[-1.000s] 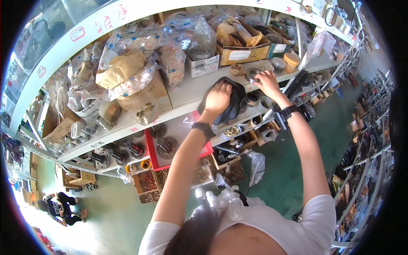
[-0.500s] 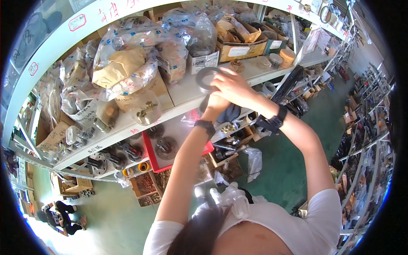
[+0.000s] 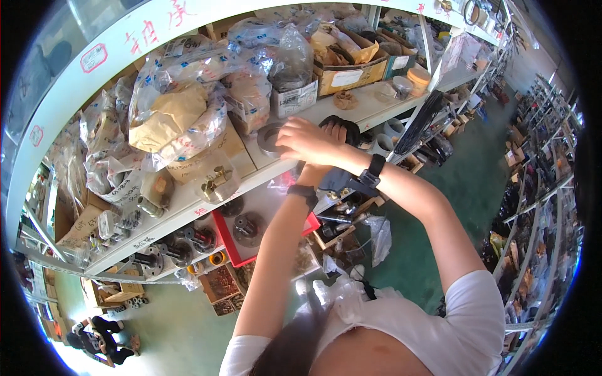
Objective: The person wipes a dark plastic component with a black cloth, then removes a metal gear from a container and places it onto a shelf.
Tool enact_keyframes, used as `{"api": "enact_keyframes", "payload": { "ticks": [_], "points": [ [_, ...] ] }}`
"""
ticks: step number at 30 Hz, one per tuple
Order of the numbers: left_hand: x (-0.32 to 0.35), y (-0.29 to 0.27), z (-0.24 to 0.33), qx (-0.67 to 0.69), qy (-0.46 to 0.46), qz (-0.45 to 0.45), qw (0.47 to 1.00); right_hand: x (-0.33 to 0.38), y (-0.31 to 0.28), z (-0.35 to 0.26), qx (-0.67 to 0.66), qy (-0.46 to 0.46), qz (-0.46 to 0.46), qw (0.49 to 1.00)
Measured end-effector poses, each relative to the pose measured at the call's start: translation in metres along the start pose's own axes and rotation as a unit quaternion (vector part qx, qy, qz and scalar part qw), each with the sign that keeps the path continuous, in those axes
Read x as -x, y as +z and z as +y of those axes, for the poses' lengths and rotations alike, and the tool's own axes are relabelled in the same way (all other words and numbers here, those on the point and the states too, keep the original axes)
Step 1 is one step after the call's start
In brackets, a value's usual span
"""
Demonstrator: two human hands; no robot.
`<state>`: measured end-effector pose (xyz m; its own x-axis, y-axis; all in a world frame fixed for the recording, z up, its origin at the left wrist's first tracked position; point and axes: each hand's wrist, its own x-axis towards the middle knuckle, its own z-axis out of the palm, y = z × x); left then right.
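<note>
My right hand point(image 3: 308, 143) crosses over my left and grips a grey metal ring point(image 3: 262, 144) by its near side, at the front of the upper shelf. Whether the ring rests on the shelf or hangs just above it, I cannot tell. Partly hidden under the right hand, my left hand point(image 3: 316, 170) reaches up with its fingers curled against a black, rounded, ridged thing point(image 3: 343, 125). What kind of thing that is does not show. Just behind the ring stand a plastic-wrapped carton point(image 3: 248, 103) and a white box point(image 3: 295, 98).
On the upper shelf point(image 3: 370, 109) are cartons, bagged parts, a brown paper piece point(image 3: 345, 99) and an orange-lidded tub point(image 3: 418, 80). Below, a red-edged tray point(image 3: 235, 250) holds a flanged part point(image 3: 248, 229). A person point(image 3: 100, 338) is at the far lower left. More shelving lines the right.
My right hand has brought the ring left and nearer, toward the cartons. The black thing now shows by my left fingers. The whole view has shifted slightly.
</note>
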<state>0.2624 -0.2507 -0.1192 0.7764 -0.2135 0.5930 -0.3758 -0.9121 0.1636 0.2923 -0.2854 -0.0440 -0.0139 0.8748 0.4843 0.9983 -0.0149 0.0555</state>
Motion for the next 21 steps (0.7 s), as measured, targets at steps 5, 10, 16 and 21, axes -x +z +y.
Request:
{"api": "enact_keyframes", "payload": {
  "ticks": [5, 10, 16, 21],
  "points": [
    [-0.016, -0.004, -0.001, -0.176, 0.057, 0.137, 0.973, 0.034, -0.039, 0.048, 0.027, 0.238, 0.062, 0.969],
    [-0.02, -0.004, 0.002, -0.154, 0.054, 0.173, 0.971, 0.079, -0.043, 0.106, 0.171, 0.306, -0.049, 0.935],
    [-0.023, -0.006, 0.004, -0.182, 0.06, 0.237, 0.952, 0.061, -0.042, 0.102, 0.043, 0.147, 0.059, 0.986],
    [0.001, 0.006, -0.014, -0.2, 0.01, 0.156, 0.967, 0.014, -0.018, 0.054, 0.034, 0.025, 0.003, 0.999]
  ]
}}
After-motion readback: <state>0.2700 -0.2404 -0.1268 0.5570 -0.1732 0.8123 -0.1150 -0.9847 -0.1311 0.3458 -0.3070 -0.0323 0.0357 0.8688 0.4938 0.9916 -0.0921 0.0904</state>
